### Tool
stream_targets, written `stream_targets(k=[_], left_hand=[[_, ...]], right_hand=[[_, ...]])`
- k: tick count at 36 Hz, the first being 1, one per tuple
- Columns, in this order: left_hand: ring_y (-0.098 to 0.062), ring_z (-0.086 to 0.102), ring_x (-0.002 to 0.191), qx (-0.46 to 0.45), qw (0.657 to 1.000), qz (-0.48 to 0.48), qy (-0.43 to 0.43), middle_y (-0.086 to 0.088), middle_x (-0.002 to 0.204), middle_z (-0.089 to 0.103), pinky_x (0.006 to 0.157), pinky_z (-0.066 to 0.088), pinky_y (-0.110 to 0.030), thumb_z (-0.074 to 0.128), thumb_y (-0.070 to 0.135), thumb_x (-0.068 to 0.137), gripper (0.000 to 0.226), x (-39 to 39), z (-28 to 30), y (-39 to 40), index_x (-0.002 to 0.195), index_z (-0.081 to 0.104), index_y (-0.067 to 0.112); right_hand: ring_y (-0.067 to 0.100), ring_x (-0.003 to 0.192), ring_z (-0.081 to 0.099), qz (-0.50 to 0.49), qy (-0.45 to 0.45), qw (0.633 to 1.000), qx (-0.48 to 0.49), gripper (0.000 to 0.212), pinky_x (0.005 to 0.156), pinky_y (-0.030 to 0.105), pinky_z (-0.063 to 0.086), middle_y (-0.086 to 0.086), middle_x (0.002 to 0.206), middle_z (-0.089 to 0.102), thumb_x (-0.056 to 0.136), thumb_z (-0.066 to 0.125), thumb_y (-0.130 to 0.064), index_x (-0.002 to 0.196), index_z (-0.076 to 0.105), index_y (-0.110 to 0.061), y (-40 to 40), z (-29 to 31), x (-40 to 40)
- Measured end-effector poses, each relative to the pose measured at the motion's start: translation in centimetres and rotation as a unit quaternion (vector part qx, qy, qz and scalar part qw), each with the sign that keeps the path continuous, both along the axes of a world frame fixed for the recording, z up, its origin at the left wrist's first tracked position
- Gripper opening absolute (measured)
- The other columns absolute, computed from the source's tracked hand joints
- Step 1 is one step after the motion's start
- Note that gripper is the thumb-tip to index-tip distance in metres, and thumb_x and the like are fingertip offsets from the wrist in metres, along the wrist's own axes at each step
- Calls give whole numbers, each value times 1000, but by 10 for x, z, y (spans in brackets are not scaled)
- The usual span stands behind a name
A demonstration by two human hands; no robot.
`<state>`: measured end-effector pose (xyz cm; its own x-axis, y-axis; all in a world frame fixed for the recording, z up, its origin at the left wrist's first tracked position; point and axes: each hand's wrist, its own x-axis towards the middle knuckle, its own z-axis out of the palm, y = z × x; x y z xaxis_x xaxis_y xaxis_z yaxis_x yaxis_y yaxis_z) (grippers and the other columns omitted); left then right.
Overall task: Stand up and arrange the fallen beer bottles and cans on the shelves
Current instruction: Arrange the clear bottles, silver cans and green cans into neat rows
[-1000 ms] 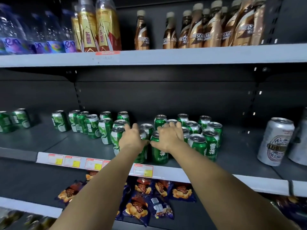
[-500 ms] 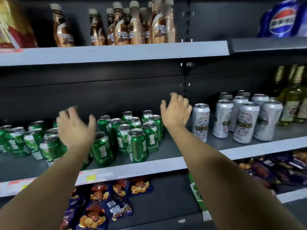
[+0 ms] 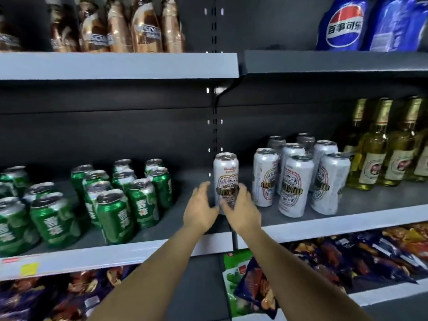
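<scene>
At the middle shelf's (image 3: 347,224) near centre, a tall white aluminium beer can (image 3: 225,176) with an ornate oval label stands upright, both hands cupping it: left hand (image 3: 201,210), right hand (image 3: 240,210). Its base is hidden; whether fingers clamp it is unclear.

Dark back panel (image 3: 115,135) with a slotted upright (image 3: 215,112) at frame centre. Grey shelves: an upper shelf (image 3: 115,66) across the top, a middle shelf (image 3: 347,224) at centre, and a lower shelf (image 3: 393,295) at bottom right. Lighting dim and even.
</scene>
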<state>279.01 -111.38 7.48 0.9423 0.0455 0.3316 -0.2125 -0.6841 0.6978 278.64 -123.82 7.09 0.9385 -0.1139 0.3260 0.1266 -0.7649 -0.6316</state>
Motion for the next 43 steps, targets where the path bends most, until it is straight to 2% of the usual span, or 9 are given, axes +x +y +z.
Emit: stream_targets(k=[8, 13, 20, 25, 30, 33, 36, 40, 43], left_hand=[[-25, 55, 118, -87, 991, -45, 91, -4, 128, 59, 99, 43, -32, 69, 7, 78, 82, 34, -9, -21, 148, 27, 24], [-20, 62, 102, -152, 983, -32, 92, 0, 110, 66, 87, 49, -30, 72, 6, 76, 53, 47, -19, -25, 122, 51, 21], [-17, 64, 93, -190, 979, 4, 79, 5, 99, 67, 85, 55, -38, 85, 13, 56, 62, 58, -18, -18, 108, 55, 25], [-19, 63, 98, -186, 978, 27, 87, 4, 103, 67, 89, 52, -34, 88, 13, 58, 64, 72, -19, -10, 111, 54, 25], [-19, 61, 98, -187, 977, 26, 95, 3, 104, 65, 84, 47, -28, 86, 12, 64, 63, 79, -19, -10, 113, 50, 26], [-22, 60, 106, -186, 977, 18, 102, 0, 109, 62, 91, 48, -32, 86, 12, 65, 65, 78, -22, -12, 113, 44, 25], [-24, 53, 113, -155, 985, 70, 19, -3, 116, 56, 97, 46, -41, 86, 27, 63, 71, 66, -21, -19, 119, 44, 20], [-24, 50, 99, -60, 959, 169, -219, -3, 102, 52, 80, 46, -42, 75, 29, 76, 42, 34, -6, -32, 105, 50, 12], [-17, 52, 88, -11, 969, 104, -222, 5, 96, 50, 68, 46, -36, 69, 25, 83, 27, 23, -1, -47, 99, 50, 17]], right_hand=[[28, 116, 56, 17, 11, 1000, 1, 56, 86, 36, 44, 7, 129, 55, 94, 54, -44, 139, 34, -17, -14, -15, 22], [25, 114, 55, -7, -17, 1000, 12, 44, 84, 36, 44, 3, 122, 55, 97, 43, -49, 127, 43, -17, -11, -14, 23], [23, 98, 57, -58, -254, 965, 18, 37, 81, 38, 50, 3, 103, 60, 90, 42, -36, 113, 56, -12, -13, -9, 27], [19, 111, 47, -110, -289, 951, 7, 38, 90, 32, 37, 1, 118, 55, 87, 42, -33, 121, 46, -16, -22, -11, 36], [18, 89, 56, -111, -291, 950, 4, 24, 74, 31, 46, -1, 97, 57, 86, 40, -28, 105, 51, -18, -28, -19, 37], [19, 70, 55, -93, -270, 958, 18, 20, 59, 25, 35, -2, 80, 55, 86, 35, -29, 86, 52, -18, -28, -20, 35], [22, 63, 55, -92, -257, 962, 13, 27, 56, 25, 28, 0, 74, 56, 87, 31, -33, 78, 51, -17, -30, -21, 35], [24, 67, 58, -73, -255, 964, 8, 36, 55, 26, 30, 2, 75, 59, 88, 29, -38, 78, 54, -14, -30, -19, 34], [25, 68, 58, -55, -251, 966, 11, 39, 55, 28, 31, 3, 76, 58, 89, 28, -42, 78, 53, -14, -33, -17, 30]])
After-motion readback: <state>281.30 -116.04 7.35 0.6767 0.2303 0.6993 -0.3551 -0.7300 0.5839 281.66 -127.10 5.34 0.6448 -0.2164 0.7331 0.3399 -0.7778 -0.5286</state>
